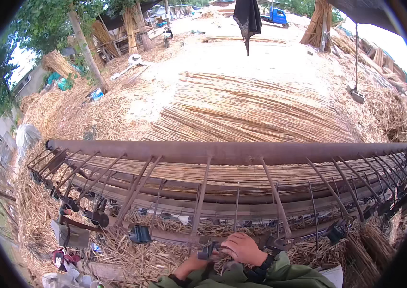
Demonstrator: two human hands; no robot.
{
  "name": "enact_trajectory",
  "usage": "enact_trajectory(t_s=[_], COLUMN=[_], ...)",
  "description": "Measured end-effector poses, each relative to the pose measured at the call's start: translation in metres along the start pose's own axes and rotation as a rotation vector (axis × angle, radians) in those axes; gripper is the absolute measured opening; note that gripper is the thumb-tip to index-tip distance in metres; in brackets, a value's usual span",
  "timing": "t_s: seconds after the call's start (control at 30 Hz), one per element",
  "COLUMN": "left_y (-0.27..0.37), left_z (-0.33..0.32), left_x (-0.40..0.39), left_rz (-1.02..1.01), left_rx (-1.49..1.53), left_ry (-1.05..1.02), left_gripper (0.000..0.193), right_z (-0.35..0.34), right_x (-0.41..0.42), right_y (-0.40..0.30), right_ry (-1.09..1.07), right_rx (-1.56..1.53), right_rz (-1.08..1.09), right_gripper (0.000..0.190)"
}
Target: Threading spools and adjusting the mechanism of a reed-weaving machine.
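A long machine with a rusty metal pipe (189, 151) and many thin rods stands across the view before me. At its near lower edge my right hand (243, 248) lies with curled fingers against a small dark metal part (207, 251). My left hand (197, 262) is just below and left of that part, its fingers partly hidden behind it. What either hand grips cannot be made out. Reed stalks (189, 172) run lengthwise through the machine behind the rods, and a wide mat of reeds (253, 108) spreads on the ground beyond.
More dark metal blocks (140, 234) sit along the near edge on both sides of my hands. Loose straw (135, 259) covers the ground below. Reed bundles (363, 252) lie at the lower right. A dark cloth (247, 21) hangs at the top; a blue vehicle (278, 16) stands far off.
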State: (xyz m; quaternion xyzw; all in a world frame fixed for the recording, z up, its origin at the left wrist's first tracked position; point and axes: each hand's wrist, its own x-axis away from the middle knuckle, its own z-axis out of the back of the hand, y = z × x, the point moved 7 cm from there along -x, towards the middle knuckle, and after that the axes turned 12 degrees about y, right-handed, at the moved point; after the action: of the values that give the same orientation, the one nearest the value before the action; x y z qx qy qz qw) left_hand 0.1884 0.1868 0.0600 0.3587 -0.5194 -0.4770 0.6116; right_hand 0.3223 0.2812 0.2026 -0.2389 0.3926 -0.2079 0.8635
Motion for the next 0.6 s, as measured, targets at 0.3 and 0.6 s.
enact_trajectory(t_s=[0.3,0.6], left_y=[0.263,0.378], left_z=[0.071,0.114], left_x=[0.126,0.174], left_rz=[-0.698,-0.712], left_rx=[0.106,0.916], left_ry=[-0.240,-0.728], left_gripper=[0.027,0.032], right_z=[-0.041,-0.065], right_x=[0.003,0.039], right_y=[0.007,0.064], right_ry=[-0.210,0.119], right_rx=[0.226,0.273], right_rz=[-0.183,-0.373], right_gripper=[0.007,0.012])
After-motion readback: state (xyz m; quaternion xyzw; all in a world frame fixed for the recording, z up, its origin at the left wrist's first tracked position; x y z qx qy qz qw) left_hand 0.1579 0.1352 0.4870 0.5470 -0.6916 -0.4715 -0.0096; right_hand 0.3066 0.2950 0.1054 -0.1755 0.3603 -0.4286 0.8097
